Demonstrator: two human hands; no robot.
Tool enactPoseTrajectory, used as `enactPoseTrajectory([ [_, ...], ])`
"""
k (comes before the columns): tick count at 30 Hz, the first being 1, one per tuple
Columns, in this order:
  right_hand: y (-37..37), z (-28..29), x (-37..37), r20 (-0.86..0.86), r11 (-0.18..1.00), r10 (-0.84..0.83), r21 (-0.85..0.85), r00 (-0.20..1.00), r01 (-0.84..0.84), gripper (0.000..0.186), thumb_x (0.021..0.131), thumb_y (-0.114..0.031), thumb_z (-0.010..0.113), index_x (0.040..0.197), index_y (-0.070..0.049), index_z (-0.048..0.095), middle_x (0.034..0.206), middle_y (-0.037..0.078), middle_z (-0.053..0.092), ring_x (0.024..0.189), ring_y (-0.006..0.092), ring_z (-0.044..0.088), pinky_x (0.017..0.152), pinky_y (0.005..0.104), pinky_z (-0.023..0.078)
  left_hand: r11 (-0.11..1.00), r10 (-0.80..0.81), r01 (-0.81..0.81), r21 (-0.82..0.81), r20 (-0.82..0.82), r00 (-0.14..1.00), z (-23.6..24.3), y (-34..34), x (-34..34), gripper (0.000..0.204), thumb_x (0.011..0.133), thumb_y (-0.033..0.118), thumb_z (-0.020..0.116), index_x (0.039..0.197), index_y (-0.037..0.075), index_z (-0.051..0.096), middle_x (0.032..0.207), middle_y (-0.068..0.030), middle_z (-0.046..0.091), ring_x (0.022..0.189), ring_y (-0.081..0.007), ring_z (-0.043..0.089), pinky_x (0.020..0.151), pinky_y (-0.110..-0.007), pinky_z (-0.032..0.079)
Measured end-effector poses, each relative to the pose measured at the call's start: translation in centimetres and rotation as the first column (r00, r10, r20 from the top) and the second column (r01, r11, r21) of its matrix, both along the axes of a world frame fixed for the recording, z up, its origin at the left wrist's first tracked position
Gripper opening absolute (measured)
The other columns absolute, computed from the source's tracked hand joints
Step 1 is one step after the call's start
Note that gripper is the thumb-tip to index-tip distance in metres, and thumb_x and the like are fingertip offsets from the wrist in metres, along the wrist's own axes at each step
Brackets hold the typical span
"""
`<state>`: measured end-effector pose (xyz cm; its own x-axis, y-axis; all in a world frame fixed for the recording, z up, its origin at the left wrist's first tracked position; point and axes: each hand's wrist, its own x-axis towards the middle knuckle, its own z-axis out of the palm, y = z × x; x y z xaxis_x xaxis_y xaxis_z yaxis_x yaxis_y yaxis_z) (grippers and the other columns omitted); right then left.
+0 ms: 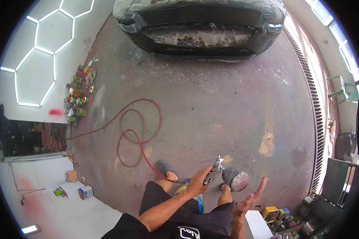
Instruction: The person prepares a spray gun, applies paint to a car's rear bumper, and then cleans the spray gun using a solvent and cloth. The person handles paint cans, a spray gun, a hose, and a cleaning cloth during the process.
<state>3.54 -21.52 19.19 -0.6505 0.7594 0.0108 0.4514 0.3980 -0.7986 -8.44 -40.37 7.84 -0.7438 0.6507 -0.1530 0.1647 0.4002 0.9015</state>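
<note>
My left hand (199, 182) is wrapped round the handle of a metal spray gun (216, 169) in front of my body. Attached to the gun, a dark round paint cup (236, 180) with a stained lid sticks out to the right. From the gun's lower end a red air hose (147, 159) trails off and loops over the floor. My right hand (253, 198) is apart from the gun, to the right of the cup, with its fingers stretched out and nothing in it.
A car (199, 32) with paper and sheeting masking stands ahead. Many paint cans (79, 100) line the left wall. A white bench (87, 211) holds a few containers at the lower left. On the right are a floor grate (313, 91), a green stool (343, 89) and more cans (291, 221).
</note>
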Motion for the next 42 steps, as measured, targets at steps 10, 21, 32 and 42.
enactPoseTrajectory([
  [10, -25.7, -7.1, -21.3, -0.253, 0.85, 0.259, -0.398, 0.932, -0.344, 0.062, 0.1, -0.022, 0.077, 0.15, -0.001, 0.048, 0.133, 0.015, 0.061, 0.112, 0.0292, 0.062, 0.1, 0.0434, 0.051, 0.979, 0.035, -0.094, -0.18, -0.305, 0.952, 9.8, -14.2, -18.6, 0.063, 0.1, 0.032, 0.071, 0.151, 0.002, 0.049, 0.155, -0.0181, 0.054, 0.142, -0.0434, 0.048, 0.117, -0.057, 0.035],
  [21, -34.3, -7.7, -47.9, -0.441, 0.574, -0.409, -0.805, 0.799, -0.15, 0.052, 0.113, -0.051, 0.059, 0.138, -0.005, 0.057, 0.108, 0.009, 0.064, 0.06, 0.0072, 0.046, 0.055, 0.0245, 0.038, 0.958, 0.182, -0.277, 0.074, 0.591, 0.786, 0.7, -29.0, -37.5, 0.057, 0.117, 0.042, 0.053, 0.151, -0.003, 0.056, 0.146, -0.0111, 0.062, 0.127, -0.0214, 0.063, 0.108, -0.035, 0.05],
  [32, -43.4, -13.5, -62.4, -0.299, 0.472, -0.503, -0.881, 0.811, -0.032, 0.06, 0.113, -0.059, 0.053, 0.132, -0.002, 0.062, 0.104, 0.012, 0.066, 0.056, 0.0081, 0.045, 0.052, 0.0253, 0.036, 0.989, 0.071, -0.144, 0.015, 0.815, 0.575, -5.5, -39.1, -51.9, 0.044, 0.117, 0.037, 0.058, 0.141, 0.002, 0.07, 0.117, 0.0017, 0.071, 0.108, -0.0078, 0.061, 0.095, -0.027, 0.051],
  [42, -58.3, -11.0, -71.1, -0.295, 0.481, -0.567, -0.877, 0.769, 0.018, 0.066, 0.112, -0.063, 0.051, 0.137, -0.003, 0.058, 0.107, 0.011, 0.064, 0.054, 0.01, 0.043, 0.051, 0.0277, 0.037, 0.98, -0.09, -0.114, 0.161, 0.88, 0.466, -3.9, -53.3, -64.2, 0.038, 0.114, 0.033, 0.064, 0.136, 0.003, 0.074, 0.112, 0.0023, 0.073, 0.099, -0.0067, 0.063, 0.088, -0.025, 0.052],
])
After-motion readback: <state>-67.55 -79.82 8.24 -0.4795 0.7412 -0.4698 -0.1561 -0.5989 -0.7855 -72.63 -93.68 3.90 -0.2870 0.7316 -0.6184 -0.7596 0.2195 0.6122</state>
